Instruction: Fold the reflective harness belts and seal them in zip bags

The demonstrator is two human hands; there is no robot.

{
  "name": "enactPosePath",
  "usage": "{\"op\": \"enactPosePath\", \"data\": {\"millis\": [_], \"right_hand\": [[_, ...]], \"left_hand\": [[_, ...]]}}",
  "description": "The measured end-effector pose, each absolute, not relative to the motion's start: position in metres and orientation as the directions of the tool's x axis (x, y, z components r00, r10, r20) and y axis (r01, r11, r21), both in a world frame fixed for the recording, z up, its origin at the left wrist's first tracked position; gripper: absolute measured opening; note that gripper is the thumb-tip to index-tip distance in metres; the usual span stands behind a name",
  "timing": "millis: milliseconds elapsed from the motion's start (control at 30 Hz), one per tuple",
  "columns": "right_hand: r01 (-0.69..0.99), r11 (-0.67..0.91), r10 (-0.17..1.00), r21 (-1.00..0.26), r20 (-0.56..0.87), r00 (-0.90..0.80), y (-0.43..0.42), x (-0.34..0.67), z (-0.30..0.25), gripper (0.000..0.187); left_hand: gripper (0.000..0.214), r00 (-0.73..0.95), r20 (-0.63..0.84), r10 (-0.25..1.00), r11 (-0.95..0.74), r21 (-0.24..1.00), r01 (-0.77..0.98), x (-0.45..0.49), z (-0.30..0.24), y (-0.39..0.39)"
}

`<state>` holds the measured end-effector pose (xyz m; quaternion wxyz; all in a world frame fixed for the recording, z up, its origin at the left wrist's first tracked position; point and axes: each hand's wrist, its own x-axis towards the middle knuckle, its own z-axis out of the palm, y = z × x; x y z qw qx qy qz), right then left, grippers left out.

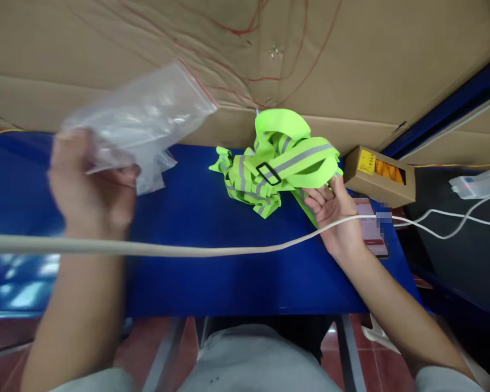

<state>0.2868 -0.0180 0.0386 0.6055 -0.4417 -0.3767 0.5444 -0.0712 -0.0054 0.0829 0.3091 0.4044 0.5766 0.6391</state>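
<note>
My left hand (92,182), blurred by motion, is closed on a clear zip-lock bag (147,111) with a red strip along its mouth. The bag is held up off the table at the left. Another piece of clear plastic (153,171) shows below it. On the right, my right hand (332,209) pinches the edge of a neon yellow-green reflective strap bundle (277,163) between thumb and fingers. Grey stripes and a black buckle (268,173) show on the straps. The lower part of the bundle hangs or rests near the table; which one I cannot tell.
A blue table (237,283) lies below, with cardboard (351,60) behind it. To the right are a small cardboard box (381,174) with orange contents, a phone (369,226) and a white power strip (479,184). A white cable (228,251) crosses in front of my arms.
</note>
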Motion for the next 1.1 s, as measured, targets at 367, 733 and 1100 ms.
{"op": "enactPosePath", "data": {"millis": [367,733,1100], "right_hand": [[0.141,0.421,0.887,-0.896,0.440,0.142,-0.035,0.280,0.025,0.018],[0.339,0.565,0.821,-0.752,0.476,-0.315,-0.047,0.275,0.019,0.016],[0.329,0.588,0.794,-0.739,0.450,-0.409,-0.052,0.271,0.018,0.019]], "left_hand": [[0.068,-0.512,-0.075,0.856,0.012,0.992,-0.125,-0.073,0.069,0.009],[0.024,-0.824,0.176,0.538,-0.101,0.984,0.144,-0.116,0.087,-0.001],[0.061,-0.446,-0.292,0.846,0.332,0.943,0.012,-0.118,0.061,-0.114]]}}
